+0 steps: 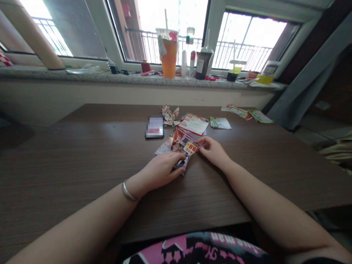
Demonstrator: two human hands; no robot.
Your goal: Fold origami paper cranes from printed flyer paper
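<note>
A colourful printed flyer (181,142) with a yellow price patch lies on the brown table, in front of me. My left hand (166,167) rests over its lower left part, fingers curled onto the paper and the thumb by the near corner. At the flyer's right edge, my right hand (210,149) pinches the paper between thumb and fingers. Under and beside this flyer, a paler leaflet (164,146) sticks out to the left. Just beyond lies a red-bordered white sheet (194,124) on other papers, touching or nearly touching the flyer.
A phone (154,127) lies left of the papers, beside folded paper pieces (170,115). Small green-white cards (220,123) and more leaflets (260,116) lie to the right. On the windowsill (110,79) stand an orange drink cup (168,55), a dark cup (203,64) and bottles.
</note>
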